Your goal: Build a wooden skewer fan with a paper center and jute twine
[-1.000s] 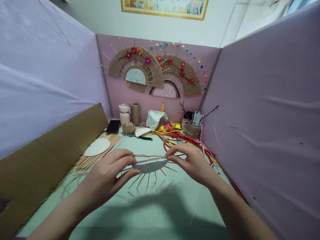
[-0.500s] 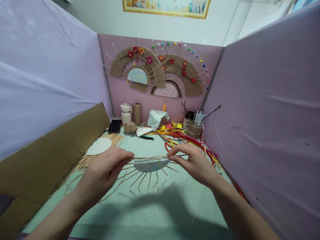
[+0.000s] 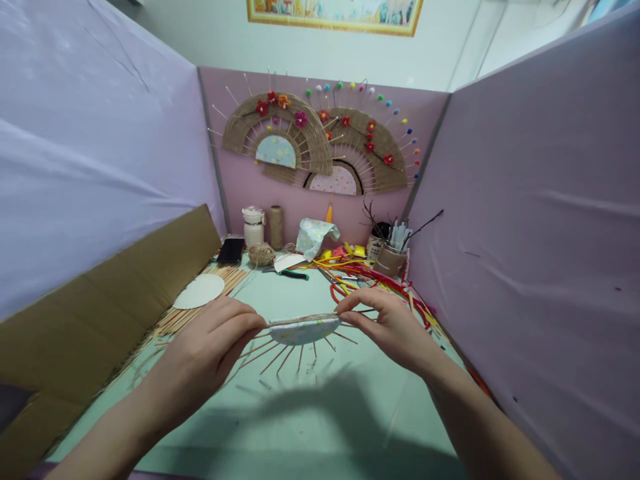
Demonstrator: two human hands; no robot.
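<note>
"How are our hands placed?"
"Our left hand [image 3: 210, 347] pinches the twine [image 3: 287, 321] with closed fingertips; our right hand [image 3: 387, 327] nips it at the half-disc's [image 3: 306, 333] right end."
"And the half-disc?"
"Between our hands, over the desk [image 3: 320, 420], curve towards us, sticks [image 3: 285, 360] fanning out."
"Beyond?"
"We see pliers [image 3: 294, 274], then a patterned pot [image 3: 375, 248], its dark marks too small for us to read."

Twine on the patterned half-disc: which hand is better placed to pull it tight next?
Probably the left hand: it pinches the twine beyond one end of the half-disc, so could draw outward. The right hand pinches at the opposite corner, better suited to steadying.
</note>
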